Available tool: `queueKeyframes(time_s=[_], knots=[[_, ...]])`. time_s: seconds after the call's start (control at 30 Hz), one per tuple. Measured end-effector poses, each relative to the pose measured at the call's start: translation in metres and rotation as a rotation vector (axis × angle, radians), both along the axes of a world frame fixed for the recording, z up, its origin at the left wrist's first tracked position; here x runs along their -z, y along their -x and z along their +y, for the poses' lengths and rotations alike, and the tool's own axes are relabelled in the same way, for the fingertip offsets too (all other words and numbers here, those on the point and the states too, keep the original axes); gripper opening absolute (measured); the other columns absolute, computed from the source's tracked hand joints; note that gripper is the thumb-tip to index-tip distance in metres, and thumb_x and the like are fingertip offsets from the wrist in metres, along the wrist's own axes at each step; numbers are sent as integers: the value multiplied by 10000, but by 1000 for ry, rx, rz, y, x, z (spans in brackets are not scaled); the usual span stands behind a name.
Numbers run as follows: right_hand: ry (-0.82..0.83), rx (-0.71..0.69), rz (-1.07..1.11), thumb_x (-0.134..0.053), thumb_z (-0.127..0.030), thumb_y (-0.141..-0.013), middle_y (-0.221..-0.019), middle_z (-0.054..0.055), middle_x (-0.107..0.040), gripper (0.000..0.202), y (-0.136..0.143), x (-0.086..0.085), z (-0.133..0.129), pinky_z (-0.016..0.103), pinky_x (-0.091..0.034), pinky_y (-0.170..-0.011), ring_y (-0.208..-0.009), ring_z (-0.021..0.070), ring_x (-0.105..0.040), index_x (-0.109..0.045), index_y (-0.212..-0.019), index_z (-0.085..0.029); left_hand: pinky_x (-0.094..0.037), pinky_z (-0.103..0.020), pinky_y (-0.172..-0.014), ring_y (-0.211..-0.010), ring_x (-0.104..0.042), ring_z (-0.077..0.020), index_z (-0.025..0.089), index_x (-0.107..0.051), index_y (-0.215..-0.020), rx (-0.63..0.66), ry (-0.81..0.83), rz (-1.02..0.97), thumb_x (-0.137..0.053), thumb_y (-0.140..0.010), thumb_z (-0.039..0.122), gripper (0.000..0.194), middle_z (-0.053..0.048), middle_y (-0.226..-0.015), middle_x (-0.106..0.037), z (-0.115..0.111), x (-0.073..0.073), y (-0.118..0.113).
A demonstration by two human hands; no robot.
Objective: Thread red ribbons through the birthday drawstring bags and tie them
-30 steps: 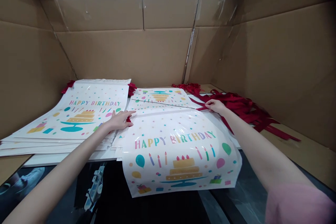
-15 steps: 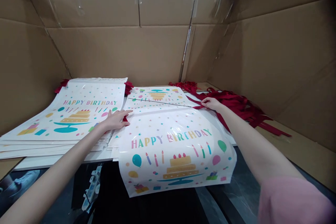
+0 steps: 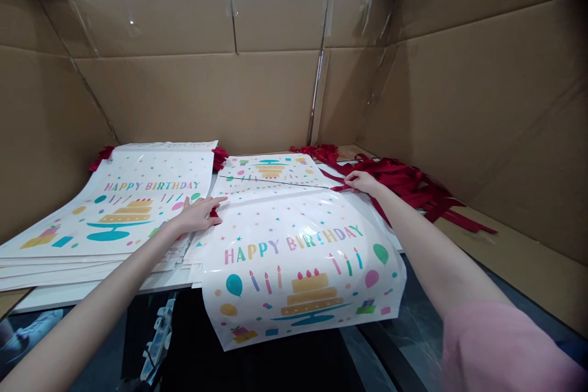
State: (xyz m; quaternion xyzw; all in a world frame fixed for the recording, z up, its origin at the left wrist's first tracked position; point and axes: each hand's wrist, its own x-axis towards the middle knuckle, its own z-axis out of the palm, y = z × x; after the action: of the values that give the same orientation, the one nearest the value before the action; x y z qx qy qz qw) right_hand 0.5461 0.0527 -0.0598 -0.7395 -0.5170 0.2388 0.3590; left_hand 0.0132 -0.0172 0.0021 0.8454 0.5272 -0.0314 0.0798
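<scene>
A glossy white HAPPY BIRTHDAY sheet lies in front of me, its near end curving down over the table edge. At its upper left edge rests my left hand, open, with index finger and thumb apart. A bit of red ribbon shows between that finger and thumb. Across the sheet, my right hand is closed in a pinch on a red ribbon at the upper right edge. A thin dark line crosses the sheet between the hands. The fingertips of the right hand are partly hidden.
To the left lies a stack of similar printed sheets with red ribbon at its upper corners. Loose red ribbons are heaped at the right. Tall cardboard walls enclose the back and sides. A power strip hangs below the table edge.
The whole view has shifted slightly, so everything appears a little further left. Both hands keep their places at the sheet's edges, and the right still pinches the ribbon.
</scene>
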Motion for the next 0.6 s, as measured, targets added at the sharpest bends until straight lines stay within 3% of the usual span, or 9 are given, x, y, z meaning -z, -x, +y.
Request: queueKeyframes(time_s=[0.4, 0.6], knots=[[-7, 66, -106, -661, -181, -732, -552, 3, -612, 117, 3, 1, -2, 197, -490, -503, -456, 94, -555, -640, -841, -141, -98, -676, -1019, -1283, -330, -334, 332, -283, -1414, 0, 5, -12, -439, -857, 460, 593, -81, -1347, -489, 1, 2, 1], [1, 90, -240, -653, -202, -714, -548, -5, -629, 86, 7, -1, -3, 227, -511, -633, -500, 110, -587, -658, -792, -165, -147, -645, -1027, -1238, -394, -320, 328, -276, -1417, 11, -11, -12, -445, -850, 465, 607, -83, -1345, -484, 0, 1, 1]])
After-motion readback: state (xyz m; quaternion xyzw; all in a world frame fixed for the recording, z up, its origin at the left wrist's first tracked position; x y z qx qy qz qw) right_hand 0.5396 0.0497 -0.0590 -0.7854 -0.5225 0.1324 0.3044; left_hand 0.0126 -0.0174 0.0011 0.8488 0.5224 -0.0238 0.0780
